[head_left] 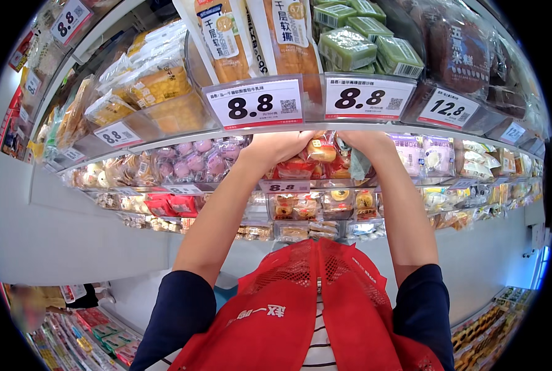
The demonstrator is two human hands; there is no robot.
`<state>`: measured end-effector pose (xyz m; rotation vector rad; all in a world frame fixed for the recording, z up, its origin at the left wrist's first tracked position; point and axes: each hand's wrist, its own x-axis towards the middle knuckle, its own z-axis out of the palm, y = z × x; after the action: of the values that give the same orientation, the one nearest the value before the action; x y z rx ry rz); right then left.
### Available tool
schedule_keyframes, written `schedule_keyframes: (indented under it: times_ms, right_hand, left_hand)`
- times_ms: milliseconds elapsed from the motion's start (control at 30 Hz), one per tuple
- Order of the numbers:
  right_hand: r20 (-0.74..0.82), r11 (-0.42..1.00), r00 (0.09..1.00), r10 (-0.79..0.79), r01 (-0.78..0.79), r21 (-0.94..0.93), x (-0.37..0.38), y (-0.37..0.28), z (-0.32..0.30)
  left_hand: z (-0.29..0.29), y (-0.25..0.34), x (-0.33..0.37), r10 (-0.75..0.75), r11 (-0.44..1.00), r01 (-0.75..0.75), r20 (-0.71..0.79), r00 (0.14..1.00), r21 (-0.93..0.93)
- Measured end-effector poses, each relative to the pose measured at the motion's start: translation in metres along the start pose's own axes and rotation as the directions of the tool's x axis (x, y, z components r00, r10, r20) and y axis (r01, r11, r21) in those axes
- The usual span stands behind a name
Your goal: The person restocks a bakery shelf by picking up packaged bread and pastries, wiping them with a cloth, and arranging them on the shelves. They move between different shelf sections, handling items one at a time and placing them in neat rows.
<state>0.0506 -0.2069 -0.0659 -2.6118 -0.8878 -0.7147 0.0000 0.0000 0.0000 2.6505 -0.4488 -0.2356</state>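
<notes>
under the top shelf's front edge (pixel 183 138), the bagged buns (pixel 321 150) are kept in a clear-fronted bin (pixel 338 183) one level down, right between the two hands. the left hand (pixel 282 146) is angled in on one side and the right hand (pixel 367 142) is set on the other; the fingers are mostly blocked by the shelf above, so whether anything's gripped or they're just spread can't be told. a greyish-green crumpled thing (pixel 359 166) is seen right below the right hand, can't be made out what it is. handling-wise, pretty light and soft would be the guess, with slick film that could slip and bread that'd be squashed easily. probably best held by the wrapper ends or cupped from underneath, no hard pinch put on the middle. purple packs (pixel 192 162) are lined up off to the left.
</notes>
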Motion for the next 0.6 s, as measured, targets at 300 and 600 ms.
schedule_keyframes:
  times_ms: [300,600]
  right_hand:
    - [0.182,0.964,0.954,0.238,-0.255,0.076,-0.003,-0.04,-0.043]
    - [0.372,0.965,0.894,0.251,-0.203,-0.165,-0.004,-0.047,-0.049]
  left_hand:
    - [0.017,0.004,-0.039,0.08,0.982,-0.031,-0.26,0.962,0.187]
    - [0.026,0.001,-0.063,0.177,0.984,-0.166,-0.392,0.903,0.061]
